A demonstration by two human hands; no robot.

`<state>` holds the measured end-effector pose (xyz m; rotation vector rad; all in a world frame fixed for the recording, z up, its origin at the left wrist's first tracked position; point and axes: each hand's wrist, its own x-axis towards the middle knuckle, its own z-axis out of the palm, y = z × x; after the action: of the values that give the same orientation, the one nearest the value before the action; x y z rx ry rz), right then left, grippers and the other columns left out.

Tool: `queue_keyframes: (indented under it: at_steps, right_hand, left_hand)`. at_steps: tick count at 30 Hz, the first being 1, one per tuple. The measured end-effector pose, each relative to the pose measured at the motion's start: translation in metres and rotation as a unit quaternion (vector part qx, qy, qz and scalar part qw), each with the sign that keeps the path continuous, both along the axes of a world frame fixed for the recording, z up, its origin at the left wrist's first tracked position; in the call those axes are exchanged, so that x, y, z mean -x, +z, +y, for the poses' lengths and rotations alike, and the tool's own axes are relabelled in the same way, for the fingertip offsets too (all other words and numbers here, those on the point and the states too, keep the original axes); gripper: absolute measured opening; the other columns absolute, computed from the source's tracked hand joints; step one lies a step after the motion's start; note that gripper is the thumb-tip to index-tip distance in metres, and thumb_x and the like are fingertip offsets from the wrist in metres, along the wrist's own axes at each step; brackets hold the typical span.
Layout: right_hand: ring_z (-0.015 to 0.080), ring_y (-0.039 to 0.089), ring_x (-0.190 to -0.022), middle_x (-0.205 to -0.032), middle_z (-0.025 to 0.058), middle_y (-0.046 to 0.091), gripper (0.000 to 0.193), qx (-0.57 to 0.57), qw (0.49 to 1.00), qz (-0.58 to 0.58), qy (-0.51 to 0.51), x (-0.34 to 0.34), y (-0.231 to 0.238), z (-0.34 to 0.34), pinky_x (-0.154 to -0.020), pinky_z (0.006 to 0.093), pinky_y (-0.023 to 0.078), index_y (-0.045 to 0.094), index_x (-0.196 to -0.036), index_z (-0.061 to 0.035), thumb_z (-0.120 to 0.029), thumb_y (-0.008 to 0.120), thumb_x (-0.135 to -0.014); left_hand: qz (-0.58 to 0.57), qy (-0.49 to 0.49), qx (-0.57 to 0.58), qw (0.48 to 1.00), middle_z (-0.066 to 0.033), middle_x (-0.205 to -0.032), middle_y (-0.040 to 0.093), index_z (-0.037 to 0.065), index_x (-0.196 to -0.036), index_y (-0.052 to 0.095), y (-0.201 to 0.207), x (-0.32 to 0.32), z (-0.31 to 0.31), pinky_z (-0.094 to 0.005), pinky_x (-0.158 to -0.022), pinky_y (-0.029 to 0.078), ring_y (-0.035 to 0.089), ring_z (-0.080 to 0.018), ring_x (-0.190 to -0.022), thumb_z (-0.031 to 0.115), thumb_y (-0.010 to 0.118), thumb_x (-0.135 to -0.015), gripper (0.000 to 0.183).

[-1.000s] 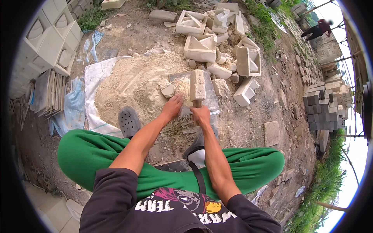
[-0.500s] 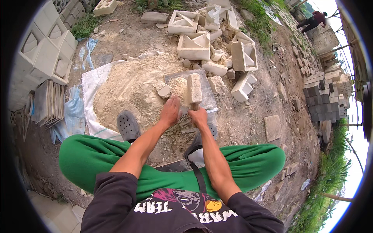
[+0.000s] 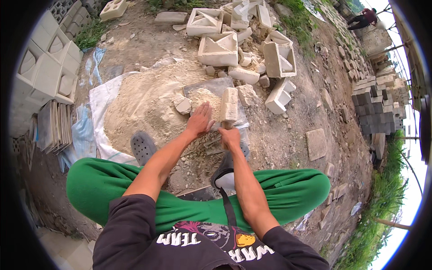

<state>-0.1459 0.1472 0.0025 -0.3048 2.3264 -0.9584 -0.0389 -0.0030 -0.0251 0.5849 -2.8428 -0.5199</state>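
Looks like the left hand (image 3: 199,122) has slid a bit farther and to the right since half a second ago, and the chunky, dusty pale mallet (image 3: 229,103) has shifted right too. Right hand is wrapped around the mallet's short handle. Left one is flat-ish, palm down, holding nothing I can see, fingertips at the near edge of the pale yellowish crumbs (image 3: 204,96). Those sit on a flat dark grey slab (image 3: 220,84) on the ground, with the mallet head over its right side (can't tell if it's touching).

For doing this bit well, I'd push crumbs together with the mallet parked off to the right, and get those fingers right out before any hit. I'd keep the pile thin and mid-slab, bring the head down flat, and mind the right foot just near of the slab.

Counting up: one mallet, one slab, one crumb pile, one broken pale angular chunk (image 3: 183,105) just left of the crumbs, one big beige powder heap (image 3: 144,99) on one white woven sheet (image 3: 100,101), two grey holey rubber clogs (image 3: 143,145). Far side, I make it four clear cream box-shaped cast blocks (image 3: 211,56); the rubble around them is too jumbled to count. One other person (image 3: 364,19) far right.
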Motion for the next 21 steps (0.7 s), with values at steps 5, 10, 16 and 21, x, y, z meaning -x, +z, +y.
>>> queue_keyframes:
  at_steps: [5,10,16,21]
  right_hand:
    - [0.0332,0.074,-0.082,-0.086,0.0215,0.074,0.049,-0.014,0.999,-0.045,-0.012,0.005,-0.005,0.001,-0.076,0.0419,0.056,0.072,-0.096,0.0048,-0.036,0.078,-0.069]
    - [0.0321,0.073,-0.075,-0.08,0.0209,0.072,0.045,0.01,0.995,-0.098,-0.008,0.003,0.014,-0.002,-0.069,0.0418,0.056,0.07,-0.091,0.0082,-0.03,0.076,-0.069]
    - [0.0222,0.065,-0.048,-0.061,0.0125,0.065,0.029,0.043,0.999,0.025,-0.009,0.007,-0.006,0.001,-0.045,0.0365,0.051,0.065,-0.074,0.0062,-0.022,0.074,-0.074]
    - [0.0211,0.067,-0.051,-0.063,0.0119,0.067,0.028,-0.033,0.998,0.039,0.043,0.014,0.024,-0.014,-0.048,0.0352,0.052,0.068,-0.078,0.0043,-0.022,0.075,-0.074]
  left_hand:
    - [0.037,0.133,-0.083,0.987,-0.0356,-0.157,0.021,-0.015,-0.148,0.027,0.004,0.017,-0.011,-0.0459,-0.124,0.018,0.018,-0.0436,-0.15,0.025,0.052,-0.094,0.071]
    - [-0.025,0.201,-0.209,0.957,-0.0402,-0.156,0.016,-0.018,-0.148,0.022,0.019,0.041,0.001,-0.046,-0.124,0.014,0.013,-0.0472,-0.15,0.017,0.047,-0.094,0.069]
    - [0.048,0.109,-0.194,0.974,-0.036,-0.157,0.021,-0.016,-0.148,0.025,0.011,0.04,0.007,-0.0474,-0.124,0.016,0.02,-0.0466,-0.149,0.011,0.043,-0.092,0.065]
    - [0.067,0.1,-0.075,0.99,-0.0332,-0.156,0.027,-0.014,-0.147,0.029,0.013,-0.003,0.013,-0.0493,-0.121,0.023,0.027,-0.0457,-0.146,0.015,0.05,-0.093,0.065]
